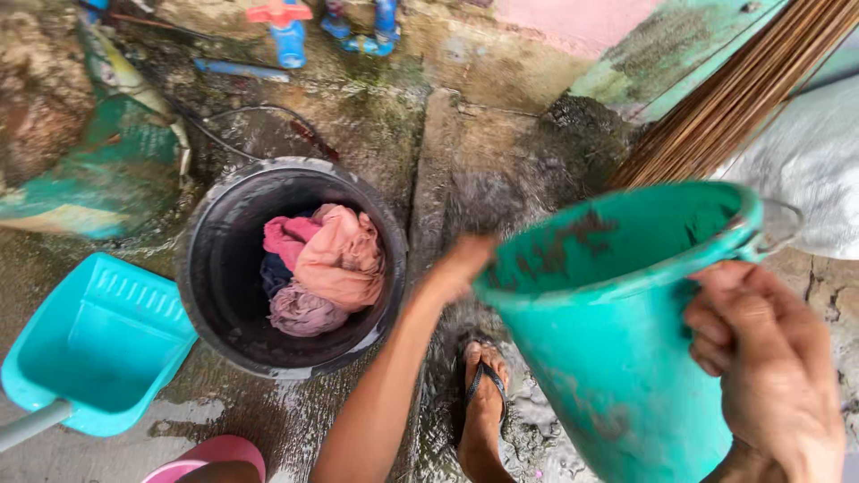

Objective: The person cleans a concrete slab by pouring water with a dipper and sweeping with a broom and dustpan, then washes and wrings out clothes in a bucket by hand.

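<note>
My right hand (769, 367) grips the rim of a teal plastic bucket (617, 358) on its right side and holds it tilted above the wet ground. The bucket's inside is streaked with dirt. My left hand (461, 264) is blurred and sits at the bucket's far left rim, partly hidden behind it, so its grip is unclear. My left forearm reaches up from the bottom of the view. Under the bucket my foot (483, 407) stands in a dark sandal on wet concrete.
A black tub (206, 295) holding pink, peach and dark clothes (322, 268) stands left of centre. A teal dustpan (98, 344) lies at the left and a pink rim (210, 456) at the bottom. A stick broom (734, 98) and white sack (810, 161) are upper right, a blue tap (288, 31) at the top.
</note>
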